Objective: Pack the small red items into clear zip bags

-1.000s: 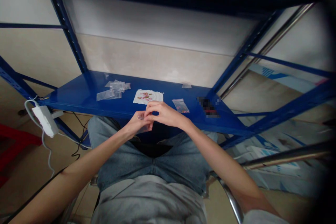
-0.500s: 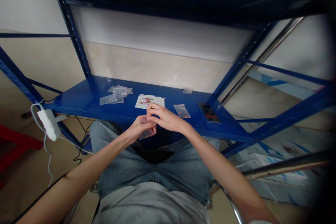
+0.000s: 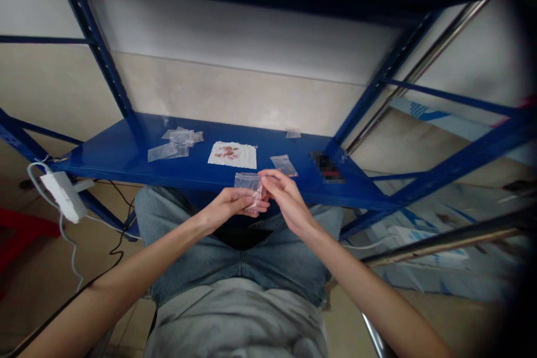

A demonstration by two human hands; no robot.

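Note:
My left hand (image 3: 230, 204) and my right hand (image 3: 283, 194) meet above my lap, just in front of the blue shelf (image 3: 126, 154). Both pinch a small clear plastic bag (image 3: 247, 183) with something pink inside; the left holds its lower edge, the right its right side. On the shelf behind lies a white cloth (image 3: 232, 155) with small red pieces on it, and another small filled bag (image 3: 284, 165) to its right.
A heap of empty clear bags (image 3: 174, 142) lies on the shelf's left part, a single bag (image 3: 293, 134) at the back. A blurred dark item (image 3: 326, 166) sits at the shelf's right. A white power strip (image 3: 59, 196) hangs at left.
My hands have drawn apart a little and the small bag now stands up in plain view between them; before, the right hand covered it. The camera has shifted slightly.

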